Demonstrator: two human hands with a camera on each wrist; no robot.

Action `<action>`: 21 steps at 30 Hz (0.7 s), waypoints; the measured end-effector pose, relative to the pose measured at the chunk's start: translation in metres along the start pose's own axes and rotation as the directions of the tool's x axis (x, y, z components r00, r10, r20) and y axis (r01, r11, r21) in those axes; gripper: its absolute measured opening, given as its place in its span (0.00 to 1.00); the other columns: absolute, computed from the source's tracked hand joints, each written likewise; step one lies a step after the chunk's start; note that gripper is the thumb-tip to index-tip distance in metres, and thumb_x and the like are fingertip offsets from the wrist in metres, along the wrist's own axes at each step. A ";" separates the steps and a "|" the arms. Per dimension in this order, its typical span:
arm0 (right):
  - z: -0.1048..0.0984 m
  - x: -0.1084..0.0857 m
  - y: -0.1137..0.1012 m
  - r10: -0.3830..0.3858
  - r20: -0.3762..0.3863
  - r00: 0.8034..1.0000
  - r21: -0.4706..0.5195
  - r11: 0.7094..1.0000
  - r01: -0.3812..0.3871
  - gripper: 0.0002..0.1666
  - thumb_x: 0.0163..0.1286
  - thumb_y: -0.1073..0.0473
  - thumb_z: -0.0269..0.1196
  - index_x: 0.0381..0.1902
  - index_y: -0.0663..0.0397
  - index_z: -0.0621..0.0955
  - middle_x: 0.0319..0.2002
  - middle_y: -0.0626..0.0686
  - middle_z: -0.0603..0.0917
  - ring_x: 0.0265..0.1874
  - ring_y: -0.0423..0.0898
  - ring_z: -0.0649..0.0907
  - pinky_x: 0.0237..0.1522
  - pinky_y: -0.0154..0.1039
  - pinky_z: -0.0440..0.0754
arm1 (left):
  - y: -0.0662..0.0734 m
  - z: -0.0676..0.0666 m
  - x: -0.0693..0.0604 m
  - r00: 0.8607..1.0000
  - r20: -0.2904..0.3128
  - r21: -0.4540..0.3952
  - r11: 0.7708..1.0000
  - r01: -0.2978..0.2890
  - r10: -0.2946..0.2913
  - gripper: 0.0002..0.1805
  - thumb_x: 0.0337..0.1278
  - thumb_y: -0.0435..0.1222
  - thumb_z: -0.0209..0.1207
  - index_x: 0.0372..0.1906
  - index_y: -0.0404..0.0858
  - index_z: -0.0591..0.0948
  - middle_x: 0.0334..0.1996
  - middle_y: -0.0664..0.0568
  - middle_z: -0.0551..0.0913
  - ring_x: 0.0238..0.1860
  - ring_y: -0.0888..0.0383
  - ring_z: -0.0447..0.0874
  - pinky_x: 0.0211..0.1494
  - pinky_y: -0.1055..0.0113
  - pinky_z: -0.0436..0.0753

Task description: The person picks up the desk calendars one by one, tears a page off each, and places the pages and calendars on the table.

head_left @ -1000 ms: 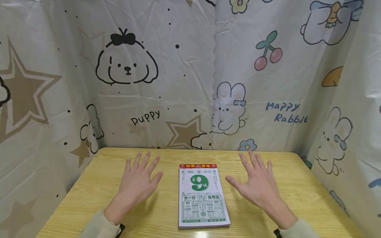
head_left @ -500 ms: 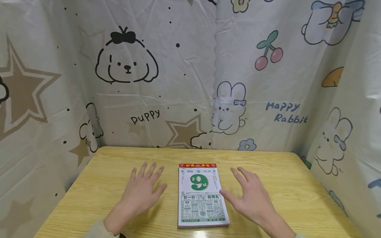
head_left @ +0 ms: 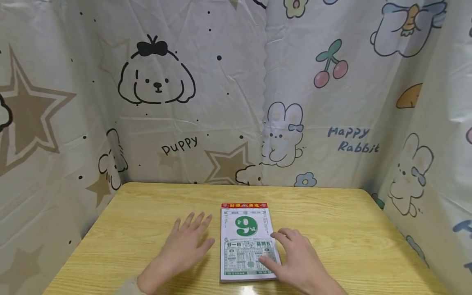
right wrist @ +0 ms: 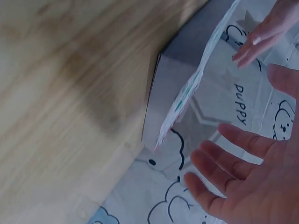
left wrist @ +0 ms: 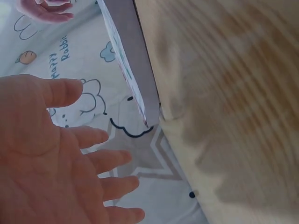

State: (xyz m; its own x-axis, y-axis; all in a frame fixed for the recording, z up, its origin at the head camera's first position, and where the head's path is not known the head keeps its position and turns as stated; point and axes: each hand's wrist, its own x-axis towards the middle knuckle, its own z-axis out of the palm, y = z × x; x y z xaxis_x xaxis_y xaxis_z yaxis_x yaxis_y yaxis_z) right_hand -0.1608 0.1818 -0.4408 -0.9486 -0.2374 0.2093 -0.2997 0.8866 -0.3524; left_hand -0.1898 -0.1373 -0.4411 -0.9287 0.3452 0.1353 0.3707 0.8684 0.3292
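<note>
A thick calendar block (head_left: 245,246) with a red top strip and a large green 9 lies flat on the wooden table. Left of it, my left hand (head_left: 182,248) hovers with fingers spread and holds nothing. My right hand (head_left: 298,258) is over the block's lower right edge, fingers slightly bent, gripping nothing. The left wrist view has the left palm (left wrist: 51,158) beside the block's side (left wrist: 133,56). In the right wrist view the right hand (right wrist: 257,168) has a gap between its fingertips and the block (right wrist: 175,84).
The light wooden table (head_left: 147,205) extends around the block. Behind it and at both sides hangs a pale curtain (head_left: 228,110) printed with a puppy, rabbits, stars and cherries.
Both hands have come down and inward. The right hand has moved left and nearer, now over the block's edge, with its fingers more bent. The left hand has moved right, closer to the block.
</note>
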 end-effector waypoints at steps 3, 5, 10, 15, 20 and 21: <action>0.003 0.000 -0.005 -0.009 0.044 0.999 0.014 1.000 0.009 0.43 0.60 0.24 0.70 0.58 0.51 0.86 0.58 0.51 0.83 0.58 0.52 0.79 0.60 0.58 0.78 | 0.003 0.004 0.001 1.000 0.016 -0.010 1.000 -0.011 0.011 0.37 0.77 0.52 0.56 0.81 0.39 0.65 0.79 0.40 0.65 0.79 0.33 0.56 0.76 0.28 0.49; 0.005 -0.001 -0.008 -0.015 0.071 0.997 0.030 0.999 0.013 0.43 0.60 0.25 0.70 0.57 0.52 0.86 0.57 0.52 0.83 0.57 0.53 0.79 0.59 0.57 0.78 | 0.005 0.006 0.001 0.999 0.030 -0.018 1.000 -0.017 0.018 0.38 0.78 0.52 0.56 0.82 0.38 0.64 0.79 0.39 0.65 0.79 0.32 0.56 0.76 0.28 0.49; 0.008 -0.001 -0.013 -0.035 0.141 0.989 0.052 0.998 0.028 0.45 0.60 0.22 0.68 0.58 0.52 0.86 0.58 0.54 0.82 0.57 0.55 0.79 0.59 0.60 0.78 | 0.007 0.014 0.001 0.998 0.049 -0.043 0.999 -0.027 0.029 0.37 0.78 0.51 0.56 0.80 0.35 0.66 0.78 0.37 0.66 0.78 0.32 0.58 0.76 0.28 0.51; 0.015 0.001 -0.019 -0.073 0.191 0.979 0.026 0.997 0.069 0.49 0.60 0.19 0.65 0.60 0.54 0.85 0.61 0.56 0.81 0.59 0.58 0.79 0.60 0.62 0.77 | 0.007 0.018 0.003 0.998 0.055 -0.056 0.998 -0.037 0.040 0.35 0.77 0.50 0.58 0.78 0.34 0.70 0.77 0.36 0.67 0.77 0.31 0.59 0.75 0.27 0.52; 0.019 0.005 -0.023 -0.101 0.219 0.971 -0.009 0.994 0.106 0.51 0.60 0.18 0.64 0.60 0.55 0.84 0.60 0.57 0.81 0.59 0.58 0.79 0.61 0.61 0.78 | 0.009 0.019 0.007 0.996 0.072 -0.070 0.997 -0.042 0.047 0.35 0.75 0.51 0.59 0.77 0.36 0.71 0.78 0.36 0.66 0.78 0.31 0.58 0.75 0.26 0.51; 0.020 0.005 -0.024 -0.099 0.226 0.969 -0.013 0.994 0.105 0.51 0.60 0.18 0.64 0.60 0.55 0.84 0.60 0.56 0.81 0.58 0.57 0.79 0.61 0.61 0.78 | 0.010 0.019 0.008 0.996 0.073 -0.071 0.996 -0.046 0.051 0.36 0.75 0.52 0.60 0.77 0.36 0.71 0.78 0.36 0.66 0.78 0.31 0.58 0.74 0.26 0.51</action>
State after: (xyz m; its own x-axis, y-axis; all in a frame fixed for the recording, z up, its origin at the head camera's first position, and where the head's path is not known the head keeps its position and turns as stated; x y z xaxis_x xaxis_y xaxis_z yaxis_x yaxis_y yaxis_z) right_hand -0.1609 0.1517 -0.4494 -0.9127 -0.4075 0.0317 -0.3959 0.8621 -0.3165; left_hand -0.1936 -0.1194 -0.4544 -0.9064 0.4141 0.0832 0.4122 0.8241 0.3885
